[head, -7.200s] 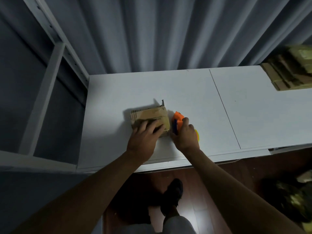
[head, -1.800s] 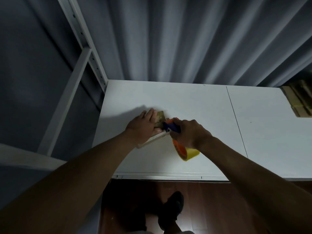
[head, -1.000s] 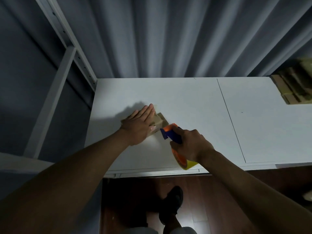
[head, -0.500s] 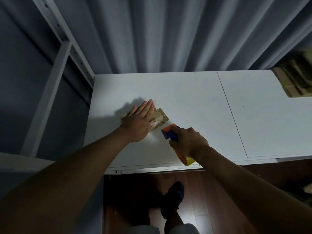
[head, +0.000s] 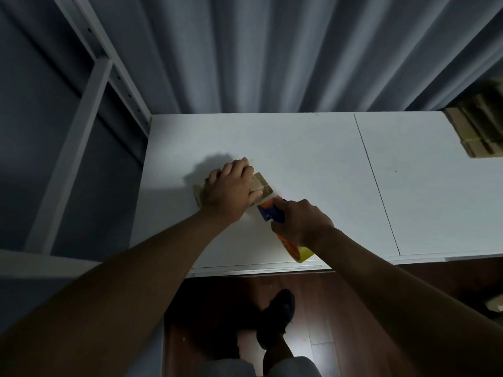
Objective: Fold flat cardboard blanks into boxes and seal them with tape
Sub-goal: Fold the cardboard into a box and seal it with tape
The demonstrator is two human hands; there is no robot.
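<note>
Small cardboard box on the white table, toward the table's left side and well back from its front edge. Left hand on top of the box, fingers bent over its far side, pressing it down. Right hand just right of the box, fingers curled tight round the orange and blue tape gun, nose of the gun close to the box's near right corner. Yellow tape roll sticking out under that hand, near the table's front edge.

Probably a light box, stiff at the folds but easy to crush or push across the smooth top. Best to hold flat on the top or by two sides, never by a loose flap. Tape likely sticky and quick to twist.

Lots of bare table right of the box. Stack of flat cardboard far off at the table's right end. Grey shelf frame past the table's left edge, so less room that way.
</note>
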